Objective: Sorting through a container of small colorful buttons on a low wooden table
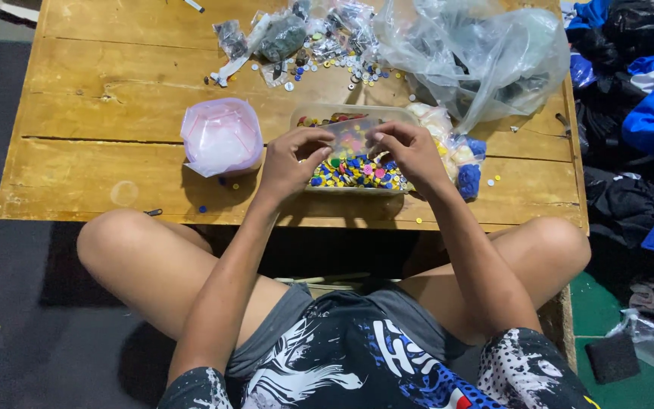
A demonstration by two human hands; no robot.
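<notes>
Wood, clear plastic film and small glossy buttons.

The low yellow-brown plank worktop [100, 113] is varnished wood, scuffed and cracked along its grain. At its centre, the shallow translucent plastic tray [399, 189] holds shiny coloured plastic buttons [357, 173]; both hands' fingers [319, 138] pinch a small clear plastic bag [350, 132]. At 9 o'clock of the tray sits a soft pink-white plastic pouch [221, 136]; at 1 o'clock, a big crinkled glossy clear plastic bag [478, 53]. At 3 o'clock lies matt blue and black cloth [637, 113].
</notes>
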